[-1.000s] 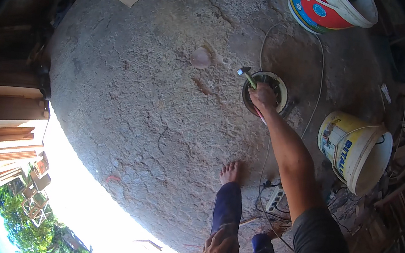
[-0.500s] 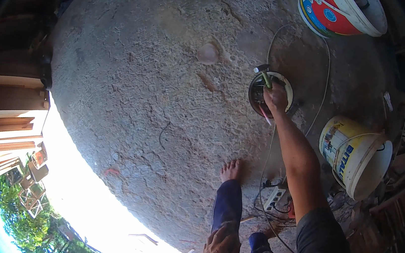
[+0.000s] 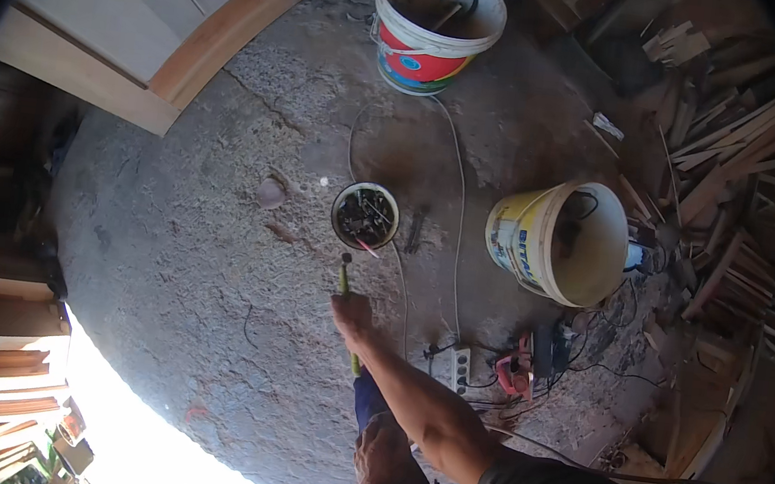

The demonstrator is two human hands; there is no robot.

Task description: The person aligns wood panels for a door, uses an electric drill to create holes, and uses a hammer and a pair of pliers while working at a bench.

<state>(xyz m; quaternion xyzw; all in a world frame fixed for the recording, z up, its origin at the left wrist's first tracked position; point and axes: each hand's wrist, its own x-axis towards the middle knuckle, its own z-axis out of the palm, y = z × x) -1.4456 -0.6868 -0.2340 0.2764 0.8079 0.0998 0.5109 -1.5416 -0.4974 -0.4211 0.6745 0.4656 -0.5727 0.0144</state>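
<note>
My right hand [image 3: 352, 320] is wrapped around the green handle of a hammer [image 3: 343, 280], whose dark head points away from me. Just beyond the head stands a small round tub [image 3: 397, 216] with a pale rim. Inside are dark, thin pieces too small to name, and a pinkish stick [image 3: 368, 248] leans over its near edge. My left hand [image 3: 381, 450] lies over my bent knee, fingers stretched out and holding nothing.
A white-and-red bucket [image 3: 417, 64] stands at the back and a yellow-and-white bucket [image 3: 514, 242] to the right. Cables, a white power strip [image 3: 460, 369] and a red power tool [image 3: 514, 371] lie nearby. Wood scraps [image 3: 730, 176] pile up far right; a wooden door panel [image 3: 229, 38] is far left.
My right hand has drawn back from above the tub toward my knee, bringing the hammer out. My left hand stays on the knee. The view has swung to the right.
</note>
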